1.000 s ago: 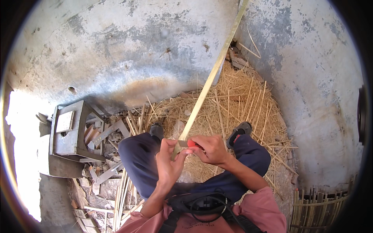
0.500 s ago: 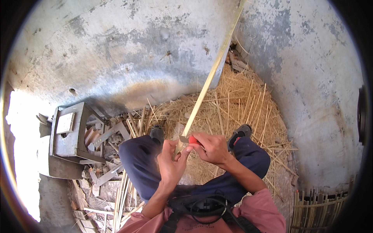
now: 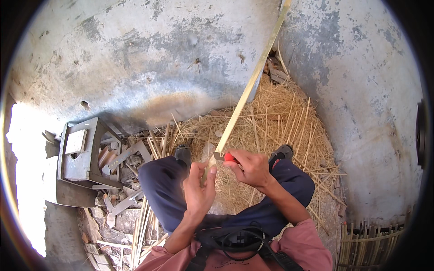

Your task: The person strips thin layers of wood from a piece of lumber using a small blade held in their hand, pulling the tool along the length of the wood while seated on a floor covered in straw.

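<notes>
Since the earlier frame, the right hand and its red-handled blade have slid a little farther up the strip, opening a small gap from the left thumb. At far left, a grey wooden stool stands by the wall, its near edge well apart from the knees. Next comes the left hand, fingers closed on the strip's near end, thumb laid along it. From there the pale strip runs long and straight, its axis slanting away from the person toward upper right, past the corner and out of view at the top. Just right of it, the right hand curls tightly round the handle, blade touching the strip. Straw spreads low between the feet, leaving open room up to the right wall.
</notes>
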The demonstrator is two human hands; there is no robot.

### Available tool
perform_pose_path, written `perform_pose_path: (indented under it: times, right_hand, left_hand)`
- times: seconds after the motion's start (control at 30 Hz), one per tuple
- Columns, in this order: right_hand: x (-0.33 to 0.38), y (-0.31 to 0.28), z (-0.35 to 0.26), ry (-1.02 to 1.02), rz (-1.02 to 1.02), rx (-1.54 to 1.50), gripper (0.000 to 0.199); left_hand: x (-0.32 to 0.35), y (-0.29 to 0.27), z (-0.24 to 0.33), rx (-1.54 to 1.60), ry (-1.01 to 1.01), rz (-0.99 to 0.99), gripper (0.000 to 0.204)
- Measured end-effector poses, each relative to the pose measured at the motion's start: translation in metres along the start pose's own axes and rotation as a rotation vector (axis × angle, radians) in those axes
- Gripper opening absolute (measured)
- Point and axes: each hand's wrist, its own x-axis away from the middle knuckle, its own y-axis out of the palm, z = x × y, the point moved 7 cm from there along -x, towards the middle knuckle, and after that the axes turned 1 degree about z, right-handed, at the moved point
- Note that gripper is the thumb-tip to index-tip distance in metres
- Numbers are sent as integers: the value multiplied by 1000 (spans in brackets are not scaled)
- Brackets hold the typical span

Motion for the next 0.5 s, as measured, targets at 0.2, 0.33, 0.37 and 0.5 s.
perform_pose_path:
  times: [0.2, 0.33, 0.37, 0.5]
  right_hand:
    - [-2, -1, 21, 96, 2, 4, 28]
    - [-17, -15, 46, 169, 2, 11, 27]
    - [-19, -14, 49, 149, 4, 2, 27]
    - [-18, -15, 81, 208, 41, -49, 34]
  left_hand:
    - [3, -3, -5, -74, 56, 25, 19]
    - [15, -3, -16, -81, 17, 4, 20]
    - [16, -3, -22, -47, 3, 10, 20]
    - [24, -8, -30, -118, 24, -28, 21]
